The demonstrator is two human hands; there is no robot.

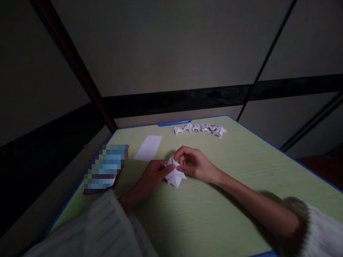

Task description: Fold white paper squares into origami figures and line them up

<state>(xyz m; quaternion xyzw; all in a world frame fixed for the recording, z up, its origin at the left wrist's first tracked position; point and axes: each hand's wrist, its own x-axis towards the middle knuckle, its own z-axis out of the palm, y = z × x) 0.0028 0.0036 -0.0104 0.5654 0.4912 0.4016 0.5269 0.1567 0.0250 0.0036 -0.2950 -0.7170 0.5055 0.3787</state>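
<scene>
A white folded paper figure [175,177] with several pointed flaps is held just above the middle of the table. My left hand [154,176] grips its left side, thumb on top and fingers beneath. From the right, my right hand [197,166] pinches the figure's upper right part between thumb and fingers. The fingertips hide some of the folds. Behind my left hand lies a flat white sheet of paper [148,148]. Farther back, several finished-looking folded paper figures [197,127] sit in a row, bunched together at the right end.
The light green table [241,167] has a blue edge. At the left lies a flat device with a blurred-out screen [108,167], close to my left sleeve. Dark-striped cabinet panels [177,101] stand right behind the table.
</scene>
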